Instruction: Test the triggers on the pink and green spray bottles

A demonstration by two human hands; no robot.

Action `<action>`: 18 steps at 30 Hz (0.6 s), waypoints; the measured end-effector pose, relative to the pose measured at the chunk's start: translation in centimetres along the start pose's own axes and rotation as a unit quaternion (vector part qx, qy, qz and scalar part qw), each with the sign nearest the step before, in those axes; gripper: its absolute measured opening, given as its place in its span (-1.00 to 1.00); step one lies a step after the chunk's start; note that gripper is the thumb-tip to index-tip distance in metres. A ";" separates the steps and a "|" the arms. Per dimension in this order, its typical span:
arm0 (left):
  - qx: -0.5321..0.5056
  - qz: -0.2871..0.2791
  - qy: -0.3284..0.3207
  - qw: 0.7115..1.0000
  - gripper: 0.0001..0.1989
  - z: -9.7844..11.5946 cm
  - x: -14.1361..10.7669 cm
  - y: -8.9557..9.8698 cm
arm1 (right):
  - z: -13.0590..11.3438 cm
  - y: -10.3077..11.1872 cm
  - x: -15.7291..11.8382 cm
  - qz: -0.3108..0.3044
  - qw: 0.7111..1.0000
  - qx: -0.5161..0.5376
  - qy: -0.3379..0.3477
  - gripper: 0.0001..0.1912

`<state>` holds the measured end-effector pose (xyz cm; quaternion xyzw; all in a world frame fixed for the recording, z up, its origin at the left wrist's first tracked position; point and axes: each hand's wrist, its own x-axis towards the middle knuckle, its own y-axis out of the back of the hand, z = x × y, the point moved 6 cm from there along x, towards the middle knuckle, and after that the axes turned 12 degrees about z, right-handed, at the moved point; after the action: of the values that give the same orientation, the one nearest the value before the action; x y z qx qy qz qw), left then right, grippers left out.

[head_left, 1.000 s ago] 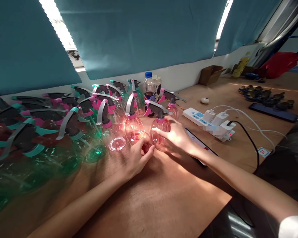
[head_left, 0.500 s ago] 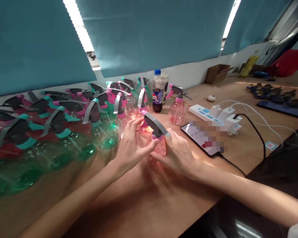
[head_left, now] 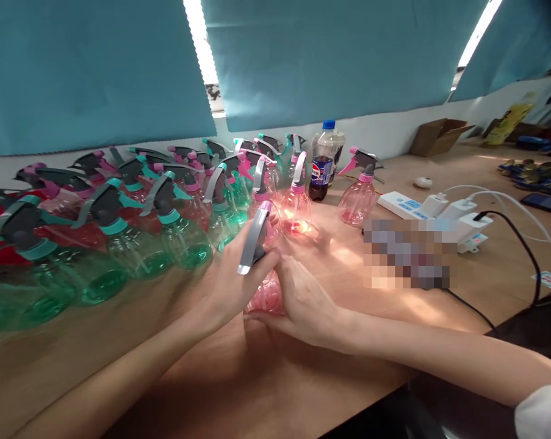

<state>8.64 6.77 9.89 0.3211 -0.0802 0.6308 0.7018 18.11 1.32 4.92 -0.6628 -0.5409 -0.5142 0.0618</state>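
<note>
A pink spray bottle (head_left: 265,297) stands between my hands above the table's near part. Its grey trigger head carries a pink nozzle that points away from me, and the grey lever hangs toward me. My left hand (head_left: 224,289) is closed around the head and neck; several of its fingers are hidden behind the lever. Lower down, my right hand (head_left: 309,305) wraps the clear pink body, with its thumb along the near side. Just beyond, another pink spray bottle (head_left: 297,207) stands upright in bright light.
Rows of green spray bottles (head_left: 183,244) and pink ones fill the left side. A cola bottle (head_left: 320,171) stands at the back, near a lone pink spray bottle (head_left: 356,201). To the right lie a power strip (head_left: 406,206), cables and a blurred-out phone. A cardboard box (head_left: 437,137) sits farther back.
The held bottle's trigger head has turned, its lever swinging from the right to the near left. My left hand has come around the head. The view has shifted left.
</note>
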 end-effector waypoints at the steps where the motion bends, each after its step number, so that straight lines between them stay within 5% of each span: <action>1: -0.010 0.005 -0.002 1.000 -0.89 -0.2 -0.1 0.3 | 0.1 -0.3 0.2 -0.007 1.000 0.007 -0.001 -0.19; 7: -0.046 0.004 0.016 0.999 -0.95 -0.8 0.4 1.5 | 2.1 -0.8 1.4 -0.135 0.988 0.063 0.046 -0.12; 13: 0.004 0.006 0.024 1.000 -0.92 -1.1 1.3 2.1 | 6.8 0.2 1.1 -0.197 0.980 0.016 0.029 -0.45; 18: 0.011 0.011 0.021 1.000 -0.91 -1.5 1.5 2.1 | 7.9 -0.5 0.2 -0.217 0.976 0.024 0.022 -0.53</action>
<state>6.49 8.84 10.24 0.3148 -0.0618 0.6457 0.6929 22.55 6.71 1.14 -0.5164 -0.6825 -0.5167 -0.0242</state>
